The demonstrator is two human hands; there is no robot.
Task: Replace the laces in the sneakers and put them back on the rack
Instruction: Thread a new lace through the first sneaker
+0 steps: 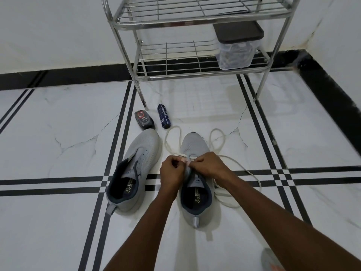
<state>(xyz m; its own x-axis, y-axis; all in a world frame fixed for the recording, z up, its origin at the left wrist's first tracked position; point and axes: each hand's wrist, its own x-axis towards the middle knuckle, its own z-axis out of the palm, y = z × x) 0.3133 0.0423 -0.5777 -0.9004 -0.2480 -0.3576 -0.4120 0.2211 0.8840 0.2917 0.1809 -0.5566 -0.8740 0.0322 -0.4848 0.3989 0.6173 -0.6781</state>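
Note:
Two grey sneakers stand on the tiled floor, toes pointing away from me. The left sneaker (pixel 136 169) has no lace in it. Over the eyelets of the right sneaker (pixel 195 145), my left hand (pixel 172 171) and my right hand (pixel 210 166) each pinch a part of a white lace (pixel 216 139). The lace runs through the front eyelets. Its loose ends loop on the floor past the toe and trail off to the right of the shoe. The metal wire rack (pixel 195 61) stands behind the sneakers.
A clear plastic box with a dark lid (pixel 236 47) sits on the rack's lower shelf. A dark blue spray can (pixel 164 119) and a small black shoe-polish container (pixel 144 121) lie on the floor near the rack's front left leg. White walls meet at the right corner.

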